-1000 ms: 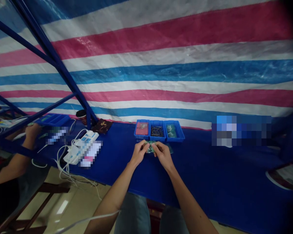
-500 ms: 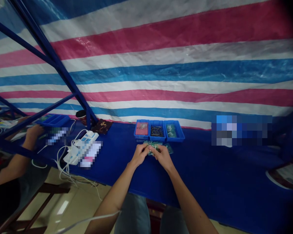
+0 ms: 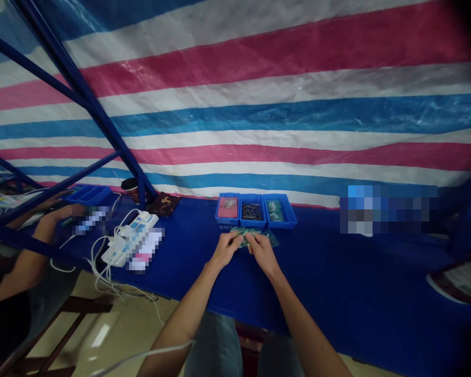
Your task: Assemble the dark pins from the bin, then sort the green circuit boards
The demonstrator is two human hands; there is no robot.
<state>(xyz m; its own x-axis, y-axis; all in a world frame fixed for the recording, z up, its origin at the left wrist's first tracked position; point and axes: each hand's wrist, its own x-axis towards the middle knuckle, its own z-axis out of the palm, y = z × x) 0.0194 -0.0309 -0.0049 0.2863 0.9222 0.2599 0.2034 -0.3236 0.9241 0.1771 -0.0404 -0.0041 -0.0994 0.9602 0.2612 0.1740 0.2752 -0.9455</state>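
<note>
My left hand point(image 3: 224, 249) and my right hand point(image 3: 262, 248) are close together in front of the blue bins. Fingers and thumbs of both pinch a green, glossy flat piece point(image 3: 244, 231) that looks like a circuit board or a packet; my fingers partly cover it. Another flat green piece point(image 3: 273, 239) lies by my right fingers. Just beyond are a bin with pink contents point(image 3: 228, 208), a bin of dark, thin metal parts point(image 3: 252, 211) and a bin with green and clear pieces point(image 3: 275, 211).
At left on the blue table point(image 3: 322, 283) are a white power strip point(image 3: 129, 238) with cables, a blurred-out phone-like item point(image 3: 145, 250), a dark brown packet point(image 3: 165, 203) and a cup point(image 3: 130, 187). Another person's arm point(image 3: 43, 230) reaches past a blue metal frame point(image 3: 82, 89).
My thumbs have moved slightly apart over the green piece. At left, the other person's hand has shifted toward a blurred-out item.
</note>
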